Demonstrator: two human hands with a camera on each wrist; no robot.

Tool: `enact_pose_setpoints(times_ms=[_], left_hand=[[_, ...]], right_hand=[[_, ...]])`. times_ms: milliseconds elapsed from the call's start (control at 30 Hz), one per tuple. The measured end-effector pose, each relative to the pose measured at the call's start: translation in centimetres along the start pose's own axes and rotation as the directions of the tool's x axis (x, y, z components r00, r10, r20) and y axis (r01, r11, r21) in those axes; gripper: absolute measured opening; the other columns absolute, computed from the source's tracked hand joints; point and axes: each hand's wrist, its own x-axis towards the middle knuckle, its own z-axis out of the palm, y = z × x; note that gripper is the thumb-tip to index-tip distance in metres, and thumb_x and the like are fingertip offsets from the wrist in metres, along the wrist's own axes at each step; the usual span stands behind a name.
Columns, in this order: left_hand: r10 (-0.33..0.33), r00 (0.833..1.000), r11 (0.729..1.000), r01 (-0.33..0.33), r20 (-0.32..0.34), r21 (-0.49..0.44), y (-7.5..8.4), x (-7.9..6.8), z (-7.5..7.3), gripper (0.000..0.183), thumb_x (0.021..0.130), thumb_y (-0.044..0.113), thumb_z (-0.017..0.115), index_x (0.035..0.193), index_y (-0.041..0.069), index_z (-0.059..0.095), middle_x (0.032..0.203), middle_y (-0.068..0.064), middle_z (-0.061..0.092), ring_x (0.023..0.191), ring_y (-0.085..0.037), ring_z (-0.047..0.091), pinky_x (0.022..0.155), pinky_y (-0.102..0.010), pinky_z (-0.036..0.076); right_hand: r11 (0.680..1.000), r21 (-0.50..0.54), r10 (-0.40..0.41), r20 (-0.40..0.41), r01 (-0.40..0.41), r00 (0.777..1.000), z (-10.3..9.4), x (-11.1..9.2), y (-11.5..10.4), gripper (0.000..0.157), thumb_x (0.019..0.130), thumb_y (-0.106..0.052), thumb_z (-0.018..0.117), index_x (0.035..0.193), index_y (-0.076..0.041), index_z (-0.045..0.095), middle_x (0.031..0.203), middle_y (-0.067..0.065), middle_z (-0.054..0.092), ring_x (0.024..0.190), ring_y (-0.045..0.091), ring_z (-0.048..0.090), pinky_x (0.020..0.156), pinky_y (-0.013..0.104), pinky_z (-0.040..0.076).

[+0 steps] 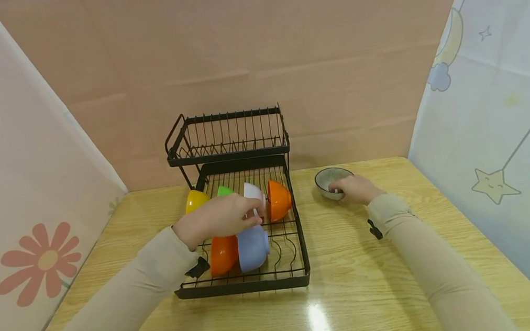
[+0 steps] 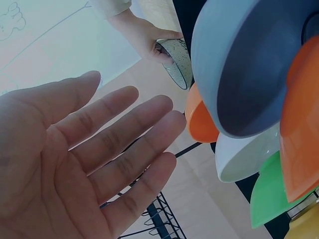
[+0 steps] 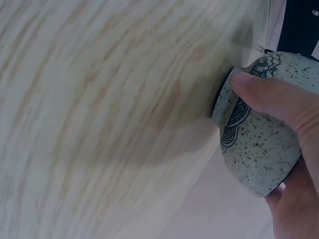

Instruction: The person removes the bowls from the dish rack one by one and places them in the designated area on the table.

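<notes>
My right hand [image 1: 356, 189] grips a speckled grey bowl [image 3: 264, 149] with a dark wave pattern, thumb on its outside near the foot and fingers over the rim. In the head view the bowl stands right of the dish rack [image 1: 303, 251]. My left hand [image 2: 109, 144] is over the rack with its fingers spread loosely and its palm bare. Below and beside it, bowls stand on edge in the rack: a blue-lavender bowl [image 1: 252, 248], an orange bowl [image 1: 223, 254], a white bowl [image 1: 254, 191], a second orange bowl [image 1: 279, 201], a green bowl [image 1: 224, 190] and a yellow bowl [image 1: 196, 199].
An upper rack tier [image 1: 228, 155] with wire slots rises behind the bowls. The rack stands on a light wooden table [image 1: 351, 284]. A peach backdrop [image 1: 235, 42] closes the rear, and patterned panels [image 1: 517, 127] stand at both sides.
</notes>
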Motion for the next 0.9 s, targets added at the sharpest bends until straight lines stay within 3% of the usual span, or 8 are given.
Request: enact_pose_setpoints(times_ms=[100,333,600,767,900], left_hand=[[0.005,1.0,1.0,-0.005,0.004,-0.005,0.0,0.0,0.0,0.015,0.097,0.026,0.06,0.109,0.018,0.065,0.101,-0.001,0.072,0.08,-0.009,0.064,0.068,-0.024,0.054],[-0.001,1.0,1.0,0.001,0.016,0.006,0.0,0.0,0.1,0.011,0.095,0.026,0.063,0.105,0.019,0.065,0.101,0.001,0.071,0.08,-0.008,0.064,0.068,-0.024,0.054],[-0.004,1.0,1.0,0.003,0.014,0.017,0.1,0.1,0.1,0.012,0.095,0.027,0.063,0.105,0.02,0.065,0.099,0.001,0.071,0.081,-0.009,0.064,0.068,-0.024,0.054],[-0.007,1.0,1.0,0.007,0.017,0.007,0.0,0.0,0.2,0.014,0.095,0.027,0.063,0.106,0.02,0.065,0.099,0.001,0.071,0.081,-0.009,0.064,0.069,-0.024,0.054],[-0.006,1.0,1.0,0.007,0.023,-0.006,0.0,0.0,0.2,0.015,0.094,0.027,0.065,0.108,0.02,0.065,0.1,0.001,0.071,0.082,-0.009,0.065,0.068,-0.024,0.054]], right_hand=[[1.0,0.015,-0.004,-0.007,0.004,1.0,0.4,-0.1,0.1,0.033,0.069,-0.013,0.085,0.094,-0.018,0.064,0.079,-0.005,0.064,0.071,0.013,0.056,0.067,0.036,0.049],[0.997,0.075,0.029,0.006,-0.029,1.0,0.7,0.0,0.1,0.031,0.07,-0.011,0.085,0.09,-0.018,0.062,0.075,-0.006,0.059,0.068,0.012,0.051,0.064,0.034,0.045],[0.997,0.078,0.025,0.019,-0.026,1.0,0.6,0.1,0.1,0.03,0.071,-0.01,0.084,0.086,-0.017,0.06,0.073,-0.007,0.057,0.067,0.012,0.05,0.063,0.033,0.044],[0.988,0.148,0.041,0.052,-0.048,0.998,0.3,-0.2,0.0,0.032,0.074,-0.012,0.083,0.099,-0.015,0.064,0.085,-0.001,0.063,0.078,0.018,0.058,0.07,0.038,0.049],[0.961,0.268,0.054,0.063,-0.069,0.997,-0.4,-0.9,-0.4,0.038,0.08,-0.019,0.08,0.113,-0.012,0.061,0.108,0.008,0.066,0.103,0.029,0.062,0.086,0.049,0.051]])
